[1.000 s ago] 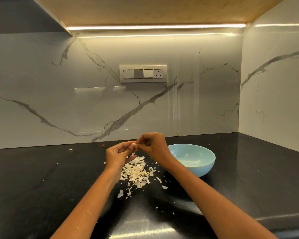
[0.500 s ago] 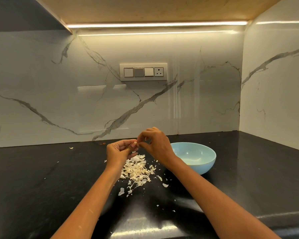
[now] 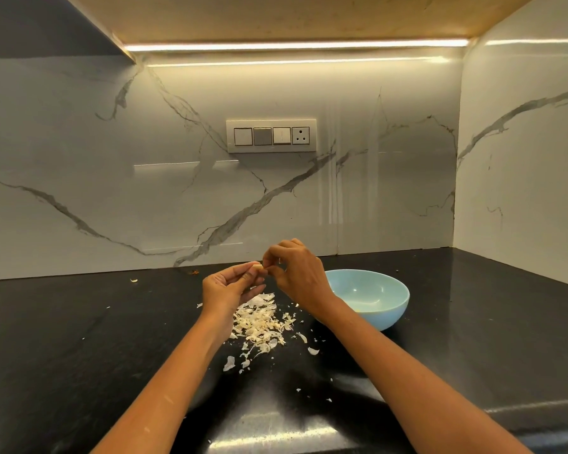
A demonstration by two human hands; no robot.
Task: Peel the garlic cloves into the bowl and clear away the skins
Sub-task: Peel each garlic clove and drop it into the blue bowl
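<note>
Head view: left hand [image 3: 225,288] holds a small pale garlic clove [image 3: 255,266] pinched at its fingertips, raised above the black stone countertop [image 3: 79,339]. Right hand [image 3: 297,273] meets it, thumb and forefinger curled and pinching at the clove's end. Directly below lies a heap of papery white garlic skins [image 3: 259,324], with loose flakes around it. Round light-blue bowl [image 3: 387,317] stands just right of the heap, behind the right wrist.

One bowl [image 3: 371,298], one garlic clove [image 3: 256,266], perhaps.
</note>
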